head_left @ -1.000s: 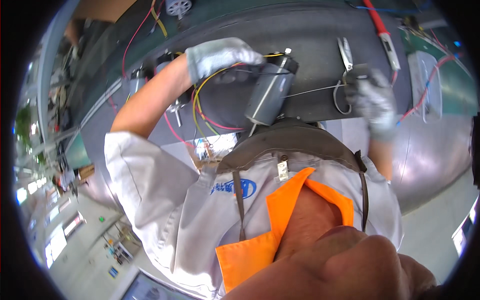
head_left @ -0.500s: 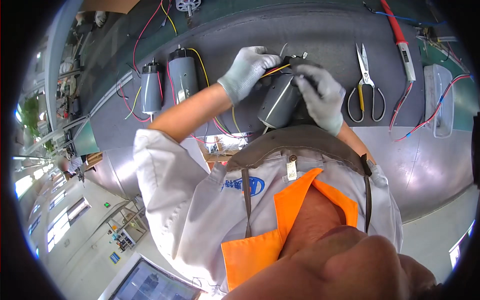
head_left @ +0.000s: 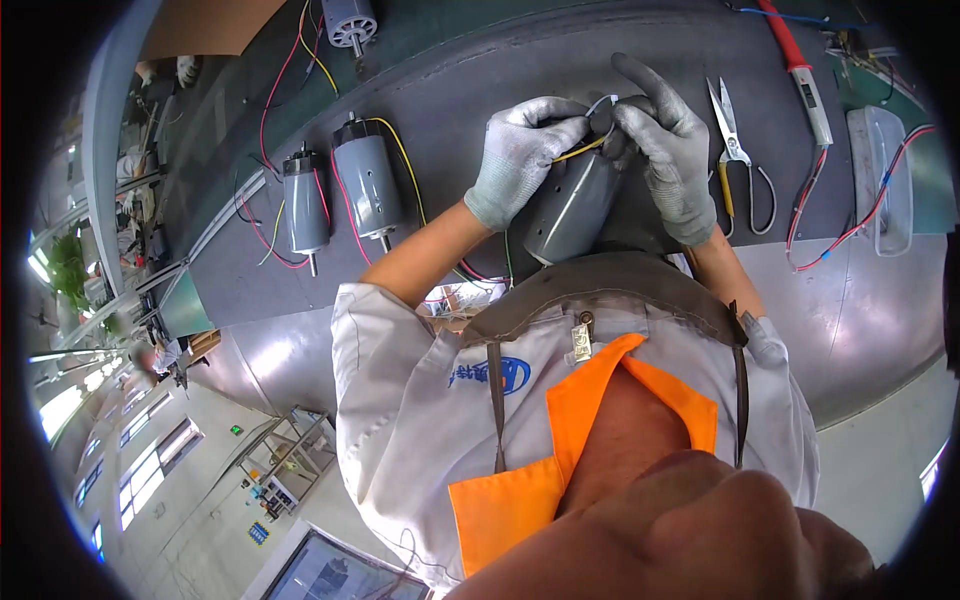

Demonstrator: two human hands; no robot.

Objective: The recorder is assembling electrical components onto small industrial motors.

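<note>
A grey cylindrical motor [head_left: 574, 210] lies tilted in front of me, its black end away from me and mostly hidden by my fingers. A yellow wire [head_left: 580, 150] runs across that end. My left hand [head_left: 525, 155], in a whitish glove with soiled fingertips, is closed in a pinch at the wires. Between both hands a thin pale cable tie [head_left: 600, 101] bends in a small arc, one end at the left fingertips. My right hand [head_left: 668, 150], gloved too, pinches near the tie's other end, one dark-stained finger raised. The exact grip points are partly hidden.
Two more grey motors [head_left: 367, 180] [head_left: 304, 205] with coloured wires stand at left; another motor [head_left: 350, 25] is at the back. To the right lie scissors [head_left: 733, 150], a red-handled tool [head_left: 800, 80] with a cable, and a clear plastic tray [head_left: 880, 180].
My hands have shifted to the motor's far end. The right hand has turned and lifted a finger, and the cable tie now arcs up between both hands. The whole view has shifted slightly.
</note>
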